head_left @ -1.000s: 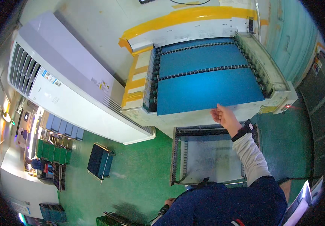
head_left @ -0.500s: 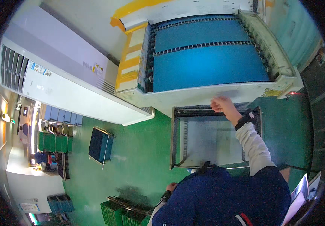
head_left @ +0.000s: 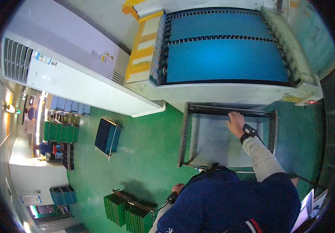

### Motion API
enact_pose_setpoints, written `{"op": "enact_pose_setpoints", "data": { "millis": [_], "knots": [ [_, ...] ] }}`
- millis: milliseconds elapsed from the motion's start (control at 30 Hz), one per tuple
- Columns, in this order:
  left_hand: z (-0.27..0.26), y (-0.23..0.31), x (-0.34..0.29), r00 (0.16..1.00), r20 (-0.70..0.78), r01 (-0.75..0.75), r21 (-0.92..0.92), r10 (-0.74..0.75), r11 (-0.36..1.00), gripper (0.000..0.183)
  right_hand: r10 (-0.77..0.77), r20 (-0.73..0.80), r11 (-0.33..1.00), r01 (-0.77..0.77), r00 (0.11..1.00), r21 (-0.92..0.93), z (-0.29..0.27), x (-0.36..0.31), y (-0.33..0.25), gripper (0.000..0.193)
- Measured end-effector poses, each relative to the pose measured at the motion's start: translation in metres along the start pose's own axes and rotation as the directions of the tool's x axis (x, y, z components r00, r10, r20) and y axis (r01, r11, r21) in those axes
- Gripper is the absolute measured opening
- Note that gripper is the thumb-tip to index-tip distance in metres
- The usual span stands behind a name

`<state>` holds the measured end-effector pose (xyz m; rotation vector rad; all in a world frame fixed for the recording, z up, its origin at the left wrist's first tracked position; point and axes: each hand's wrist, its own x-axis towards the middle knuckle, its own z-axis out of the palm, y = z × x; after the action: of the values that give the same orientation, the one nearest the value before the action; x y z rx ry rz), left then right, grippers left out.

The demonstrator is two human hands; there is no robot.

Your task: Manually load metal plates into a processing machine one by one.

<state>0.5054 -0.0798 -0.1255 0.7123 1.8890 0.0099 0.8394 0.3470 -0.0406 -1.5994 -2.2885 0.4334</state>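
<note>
My right hand (head_left: 235, 124) reaches forward over a dark-framed slotted rack (head_left: 183, 136) standing just in front of a conveyor machine (head_left: 229, 92). Its fingers are curled at the rack's far top bar and seem to hold it; the grip is partly hidden by the back of the hand. On that wrist is a black band with a small device. My left hand (head_left: 178, 189) hangs low beside my body, away from the rack, its fingers too small and partly hidden to read. Inside the machine, a blue panel (head_left: 225, 60) lies on the rollers, with another blue panel (head_left: 218, 27) behind it.
A tall white cabinet-like unit (head_left: 86, 91) lies left of the machine. On the green floor stand a small cart with dark blue panels (head_left: 107, 136) and a rack of green boards (head_left: 130, 209). More racks and people are farther left. A bright screen (head_left: 306, 206) sits at lower right.
My right hand has come back from near the machine's front edge onto the rack's far bar. The view has shifted slightly. My left hand stays low at my side.
</note>
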Motion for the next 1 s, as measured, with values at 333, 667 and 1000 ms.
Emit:
{"op": "enact_pose_setpoints", "data": {
  "millis": [333,667,1000],
  "knots": [
    [0.017,-0.024,0.007,0.993,-0.069,-0.1,-0.038,0.097,0.994,0.036,-0.139,-0.095,0.99,0.135,0.986,-0.046,-0.013,-0.029,-0.024,0.038],
    [0.014,0.01,-0.019,0.985,-0.109,0.107,-0.231,-0.136,0.967,0.036,-0.06,0.142,0.966,0.093,0.988,-0.241,0.034,-0.002,0.011,0.018],
    [0.027,-0.014,-0.007,0.965,-0.161,0.17,-0.206,-0.205,0.964,0.039,0.011,0.203,0.994,0.012,0.979,-0.112,0.1,0.008,0.061,0.008]
  ]
}}
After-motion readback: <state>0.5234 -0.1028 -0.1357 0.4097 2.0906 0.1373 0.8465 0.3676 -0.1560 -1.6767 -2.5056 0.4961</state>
